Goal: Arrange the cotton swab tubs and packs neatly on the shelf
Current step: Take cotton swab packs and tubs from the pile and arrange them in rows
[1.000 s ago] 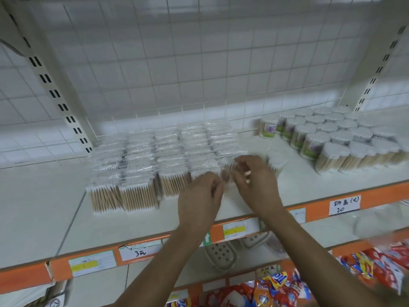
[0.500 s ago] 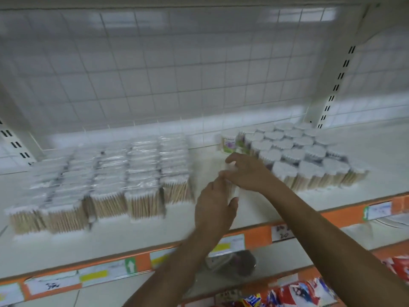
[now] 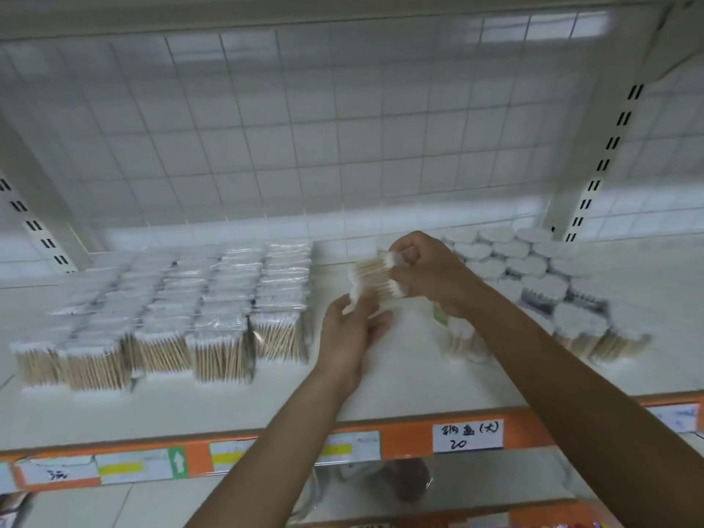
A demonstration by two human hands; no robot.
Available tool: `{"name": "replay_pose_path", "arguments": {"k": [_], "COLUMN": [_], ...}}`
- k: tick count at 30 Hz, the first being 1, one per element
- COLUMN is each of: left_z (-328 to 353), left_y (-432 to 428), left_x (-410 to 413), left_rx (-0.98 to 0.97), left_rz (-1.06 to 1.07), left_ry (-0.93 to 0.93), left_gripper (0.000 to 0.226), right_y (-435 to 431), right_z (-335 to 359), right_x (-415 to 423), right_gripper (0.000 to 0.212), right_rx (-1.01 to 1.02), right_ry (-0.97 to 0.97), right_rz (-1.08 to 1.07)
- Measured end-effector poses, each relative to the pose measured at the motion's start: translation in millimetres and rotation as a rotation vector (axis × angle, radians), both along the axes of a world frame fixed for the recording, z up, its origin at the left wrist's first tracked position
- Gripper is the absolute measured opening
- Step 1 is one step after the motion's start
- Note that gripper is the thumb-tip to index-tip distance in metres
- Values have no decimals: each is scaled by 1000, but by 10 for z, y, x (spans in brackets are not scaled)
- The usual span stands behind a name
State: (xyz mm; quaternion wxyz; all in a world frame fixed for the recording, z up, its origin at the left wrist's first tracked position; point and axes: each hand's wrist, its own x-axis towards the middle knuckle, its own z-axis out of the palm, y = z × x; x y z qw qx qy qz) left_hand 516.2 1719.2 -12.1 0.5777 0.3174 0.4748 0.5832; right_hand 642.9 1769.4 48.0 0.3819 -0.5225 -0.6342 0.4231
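Several rows of clear cotton swab packs (image 3: 213,318) stand in a block on the left of the white shelf (image 3: 400,383). Round cotton swab tubs (image 3: 533,276) with white lids cluster at the right. Between the two groups I hold one swab pack (image 3: 375,278) sideways in the air above the shelf. My right hand (image 3: 430,270) grips its right end with fingers curled around it. My left hand (image 3: 352,331) sits below its left end, fingers spread and touching the pack's lower corner.
An orange price rail (image 3: 404,438) with paper labels runs along the shelf's front edge. White wire-grid backing (image 3: 343,127) stands behind. Slotted uprights (image 3: 602,165) rise at both sides. A lower shelf with some items shows beneath the rail.
The pack has been lifted from the shelf surface up into the gap between packs and tubs. My right hand rose with it; the view shifted right and back a little.
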Motion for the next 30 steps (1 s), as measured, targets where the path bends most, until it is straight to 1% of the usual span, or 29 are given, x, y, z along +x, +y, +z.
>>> {"name": "replay_pose_path", "arguments": {"k": [2, 5, 8, 10, 12, 14, 16, 17, 18, 20, 21, 23, 24, 25, 26, 28, 29, 30], "left_z": [51, 151, 236, 251, 247, 219, 201, 193, 172, 150, 144, 131, 124, 110, 94, 67, 46, 25], "left_y": [47, 103, 168, 217, 260, 303, 339, 356, 382, 435, 463, 527, 557, 589, 625, 689, 723, 753], "left_x": [17, 40, 46, 34, 21, 21, 23, 25, 26, 29, 35, 36, 35, 34, 36, 48, 55, 62], "left_rx": [22, -6, -37, 5, 57, 90, 120, 134, 149, 174, 191, 241, 270, 291, 293, 245, 225, 224], "left_rz": [-37, -108, -178, -190, -210, -214, -203, -214, -233, -249, -240, -227, -226, -202, -150, -3, 52, 77], "left_ry": [-27, -62, -68, -79, -105, -145, -191, -221, -244, -269, -270, -256, -224, -138, 13, 378, 516, 605], "left_gripper": [35, 33, 39, 37, 35, 30, 23, 23, 28, 35, 34, 33, 34, 38, 44, 53, 54, 53], "right_y": [9, -46, -89, -62, -23, 22, 97, 152, 217, 344, 401, 484, 515, 549, 585, 676, 714, 749], "right_z": [-48, -98, -137, -132, -76, 27, 130, 168, 195, 245, 273, 351, 389, 414, 430, 407, 380, 350], "right_x": [14, 26, 32, 65, 128, 197, 244, 256, 265, 283, 295, 311, 316, 315, 310, 298, 294, 295], "right_gripper": [27, 31, 35, 37, 31, 25, 33, 39, 45, 56, 58, 53, 49, 43, 36, 25, 22, 20], "right_rx": [49, 281, 454, 489, 499, 465, 414, 412, 401, 314, 257, 172, 158, 174, 220, 308, 324, 331], "right_ry": [13, -144, -231, -257, -254, -207, -159, -167, -193, -256, -280, -320, -337, -364, -400, -473, -494, -512], "right_rz": [-4, 13, 109, 205, 289, 323, 312, 301, 300, 357, 415, 511, 516, 486, 433, 340, 327, 328]}}
